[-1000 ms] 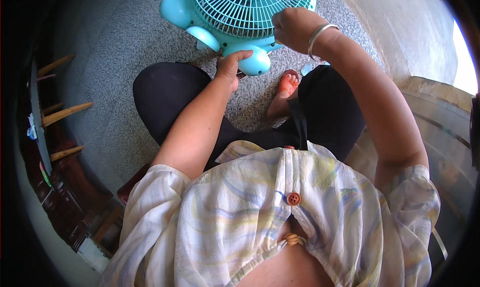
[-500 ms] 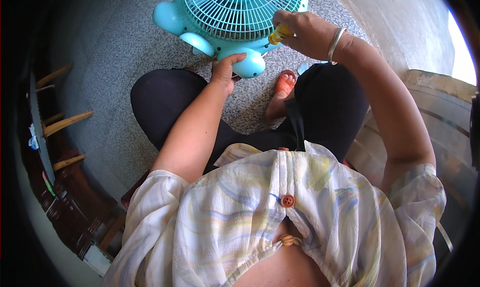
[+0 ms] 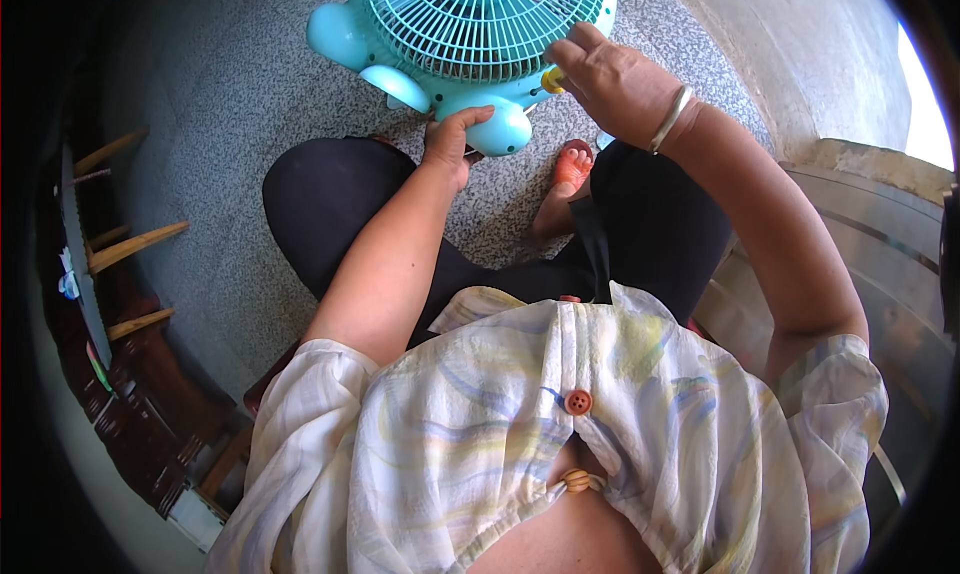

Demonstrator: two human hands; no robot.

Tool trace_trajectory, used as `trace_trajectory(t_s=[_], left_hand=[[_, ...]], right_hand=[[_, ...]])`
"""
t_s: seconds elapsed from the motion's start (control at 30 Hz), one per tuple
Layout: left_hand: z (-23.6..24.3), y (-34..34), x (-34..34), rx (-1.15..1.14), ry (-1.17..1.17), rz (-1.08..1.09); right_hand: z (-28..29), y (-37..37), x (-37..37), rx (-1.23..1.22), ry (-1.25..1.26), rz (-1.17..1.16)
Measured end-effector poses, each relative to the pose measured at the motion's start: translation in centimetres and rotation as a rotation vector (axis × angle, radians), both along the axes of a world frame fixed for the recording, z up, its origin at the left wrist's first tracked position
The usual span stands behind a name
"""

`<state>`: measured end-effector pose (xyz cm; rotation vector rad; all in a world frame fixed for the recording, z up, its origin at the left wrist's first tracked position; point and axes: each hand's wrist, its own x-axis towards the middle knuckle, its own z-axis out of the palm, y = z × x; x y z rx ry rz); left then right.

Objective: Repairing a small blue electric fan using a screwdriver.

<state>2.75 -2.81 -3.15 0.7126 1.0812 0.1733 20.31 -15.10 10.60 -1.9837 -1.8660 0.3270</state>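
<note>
A turquoise fan (image 3: 470, 34) with a round slatted grille lies face up at the top of the view, partly cut off by the edge. My left hand (image 3: 450, 149) grips a rounded lobe on the fan's near side, thumb on top and fingers hidden beneath. In my right hand (image 3: 610, 79) is a screwdriver (image 3: 552, 80) with a yellow handle. Its short visible shaft points at the fan's rim, just right of that lobe. Whether the tip sits in a screw is too small to tell.
Speckled grey floor (image 3: 240, 194) surrounds the fan. My knees (image 3: 325, 199) flank the work, and my foot in a red sandal (image 3: 573, 169) rests close below the fan. Dark wooden furniture (image 3: 140, 404) stands at left, a pale wall (image 3: 820, 54) at right.
My right hand has turned at the wrist and shifted slightly right and down, covering more of the screwdriver's handle. The left hand and fan stay nearly where they were.
</note>
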Motion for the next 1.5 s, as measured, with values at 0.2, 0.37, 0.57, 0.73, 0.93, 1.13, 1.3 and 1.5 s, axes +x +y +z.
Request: trace_trajectory(t_s=[0.2, 0.37, 0.57, 0.73, 0.93, 1.13, 1.3, 1.5], left_hand=[[0.6, -0.2, 0.2, 0.002, 0.003, 0.011], [1.3, -0.5, 0.4, 0.017, -0.003, 0.012], [0.8, -0.3, 0.1, 0.035, 0.007, 0.037], [1.0, -0.4, 0.4, 0.022, 0.025, 0.026], [0.9, -0.3, 0.0, 0.012, 0.019, 0.041], [1.2, -0.4, 0.4, 0.049, 0.007, 0.052], [1.1, -0.3, 0.3, 0.038, 0.001, 0.062], [1.0, -0.5, 0.4, 0.047, 0.028, 0.062]], right_hand=[[-0.2, 1.4, -0.3, -0.134, -0.044, -0.099], [1.7, 1.1, -0.3, -0.305, -0.115, -0.072], [2.9, 1.5, -0.9, -0.477, -0.173, -0.247], [3.0, 0.5, -0.8, -0.471, -0.239, -0.107], [4.6, 2.0, -1.7, -0.679, -0.2, -0.321], [1.4, 0.3, -0.4, -0.17, -0.176, -0.044], [2.4, 1.8, -1.4, -0.384, -0.278, -0.265], [0.9, 0.5, -0.5, -0.055, -0.246, 0.006]])
